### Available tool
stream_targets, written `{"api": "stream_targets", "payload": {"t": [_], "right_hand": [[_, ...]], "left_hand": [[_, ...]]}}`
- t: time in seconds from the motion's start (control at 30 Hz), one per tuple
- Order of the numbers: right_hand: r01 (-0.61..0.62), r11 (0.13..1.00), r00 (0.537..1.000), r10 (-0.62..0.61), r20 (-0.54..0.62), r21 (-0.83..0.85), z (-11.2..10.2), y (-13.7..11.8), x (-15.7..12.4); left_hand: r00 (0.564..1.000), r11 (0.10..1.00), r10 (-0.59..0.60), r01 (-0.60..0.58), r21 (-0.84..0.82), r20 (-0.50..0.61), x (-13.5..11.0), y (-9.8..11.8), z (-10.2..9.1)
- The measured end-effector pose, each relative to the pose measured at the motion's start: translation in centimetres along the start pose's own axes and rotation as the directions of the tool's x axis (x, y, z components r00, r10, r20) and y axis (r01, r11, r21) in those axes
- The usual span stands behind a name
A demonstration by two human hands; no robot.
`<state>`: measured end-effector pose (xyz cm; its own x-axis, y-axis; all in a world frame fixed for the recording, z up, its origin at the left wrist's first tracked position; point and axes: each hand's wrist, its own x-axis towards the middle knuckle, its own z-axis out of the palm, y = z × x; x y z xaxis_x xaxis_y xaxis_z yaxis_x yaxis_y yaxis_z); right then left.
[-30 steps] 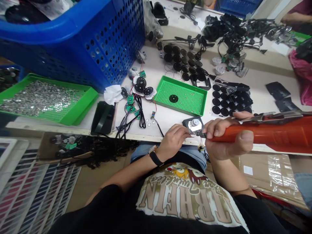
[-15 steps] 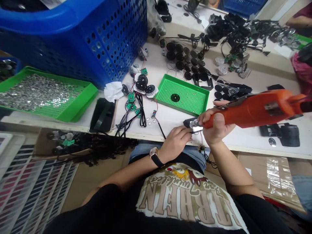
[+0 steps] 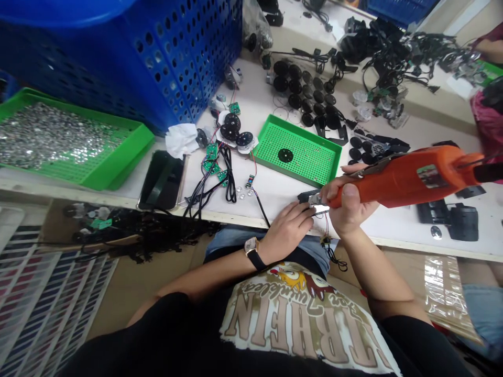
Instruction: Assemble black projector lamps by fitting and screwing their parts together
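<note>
My right hand [image 3: 348, 207] grips an orange-bodied soldering iron [image 3: 408, 177], with its metal tip at a small black plate carrying a silver round motor [image 3: 314, 199]. The iron's tip and my fingers hide part of that plate. My left hand [image 3: 288, 230], with a black-strapped watch on its wrist, holds the plate's near side at the table's front edge. Thin red and black wires [image 3: 329, 251] hang from the plate over the edge, towards my lap.
A green perforated tray [image 3: 296, 152] holds one black disc. Wired green circuit boards [image 3: 212, 165], a black phone [image 3: 161, 180] and a tall blue perforated crate [image 3: 157, 63] stand to the left. Black discs and cables cover the far table. A co-worker's arm [image 3: 487, 50] shows far right.
Since a second ago, the iron has swung from level to slanting up at its far end, with its tip still at the plate. The view has drifted slightly.
</note>
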<state>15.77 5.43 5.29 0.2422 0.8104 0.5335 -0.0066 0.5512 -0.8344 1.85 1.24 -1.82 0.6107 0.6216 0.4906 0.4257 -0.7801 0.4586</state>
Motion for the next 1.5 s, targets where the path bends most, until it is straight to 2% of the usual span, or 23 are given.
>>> {"api": "stream_targets", "payload": {"t": [0.17,0.37,0.47,0.53,0.6,0.7,0.8,0.87,0.9,0.97,1.17,1.5], "right_hand": [[-0.014,1.000,0.999,0.015,0.035,-0.011,0.0,0.2,-0.2],[-0.172,0.976,0.970,0.191,0.152,-0.132,-0.7,1.7,-0.7],[-0.204,0.961,0.946,0.244,0.215,-0.189,-1.1,2.6,-0.9],[-0.216,0.962,0.942,0.250,0.223,-0.167,-1.0,2.8,-0.9],[-0.222,0.968,0.947,0.243,0.210,-0.120,-0.8,2.6,-0.6],[-0.167,0.984,0.973,0.174,0.151,-0.061,-0.1,1.4,0.4],[-0.101,0.993,0.993,0.104,-0.060,0.057,0.4,-0.9,0.9],[-0.067,0.987,0.977,0.094,-0.190,0.147,0.7,-2.5,0.6],[-0.066,0.981,0.971,0.105,-0.215,0.183,0.9,-3.2,0.3],[-0.092,0.963,0.966,0.147,-0.211,0.254,1.3,-4.1,-0.3],[-0.164,0.916,0.952,0.244,-0.184,0.366,1.4,-4.3,-1.5],[-0.238,0.900,0.945,0.301,-0.125,0.366,0.4,-3.6,-2.0]], "left_hand": [[1.000,1.000,0.013,-0.013,0.020,0.023,0.0,-0.1,0.1],[1.000,1.000,0.014,-0.013,0.018,-0.028,-0.2,-0.2,0.7],[1.000,1.000,-0.011,0.011,0.016,0.006,-0.3,-0.2,1.1],[0.999,0.999,-0.034,0.034,0.005,0.034,-0.3,-0.1,1.2],[0.999,0.999,-0.040,0.040,-0.011,0.036,-0.3,-0.2,1.2],[1.000,0.999,-0.018,0.017,-0.042,-0.004,-0.3,-0.4,0.9],[0.996,0.987,-0.031,0.018,-0.157,-0.080,-0.5,-0.6,0.6],[0.987,0.964,-0.098,0.062,-0.257,-0.130,-0.6,-0.7,0.3],[0.980,0.957,-0.127,0.080,-0.278,-0.155,-0.7,-0.7,0.0],[0.971,0.951,-0.187,0.141,-0.276,-0.151,-0.5,-0.9,-0.6],[0.983,0.965,-0.123,0.086,-0.250,-0.137,0.9,-0.8,-2.0],[0.988,0.991,-0.051,0.032,-0.128,-0.144,1.1,-1.6,-1.1]]}}
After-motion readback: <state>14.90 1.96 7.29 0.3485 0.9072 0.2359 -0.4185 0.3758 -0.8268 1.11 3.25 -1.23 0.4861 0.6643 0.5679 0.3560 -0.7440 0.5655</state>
